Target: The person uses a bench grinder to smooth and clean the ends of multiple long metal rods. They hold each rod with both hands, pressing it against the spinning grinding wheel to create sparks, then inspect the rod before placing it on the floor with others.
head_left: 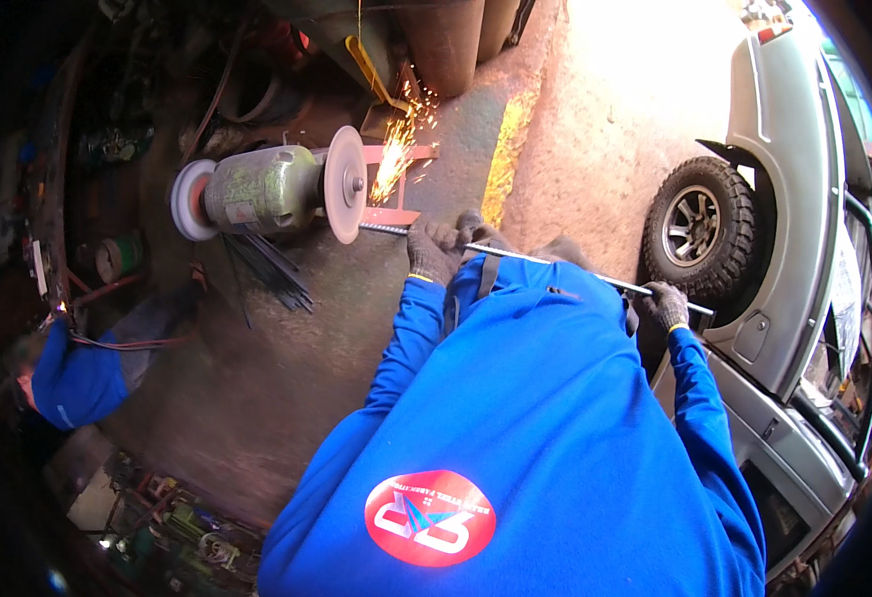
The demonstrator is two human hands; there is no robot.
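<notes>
A long thin metal rod (508,253) runs slantwise across the front of my blue clothing. My gloved left hand (434,250) is closed around it close to its left end. Farther along to the right, my gloved right hand (666,304) also grips the rod, and a short end sticks out past it. The rod's left tip meets the lower edge of a large grinding wheel (342,189) on a green bench grinder (259,189). Orange sparks (394,159) stream from beyond the wheel. A second wheel (191,200) sits at the grinder's other end.
Several dark bars (269,271) lie below the grinder, beside a red metal frame (391,216). A silver vehicle (786,229) with a big tyre (699,227) stands close on the right. Another person (86,373) in blue is at the far left. Large cylinders (444,45) stand ahead.
</notes>
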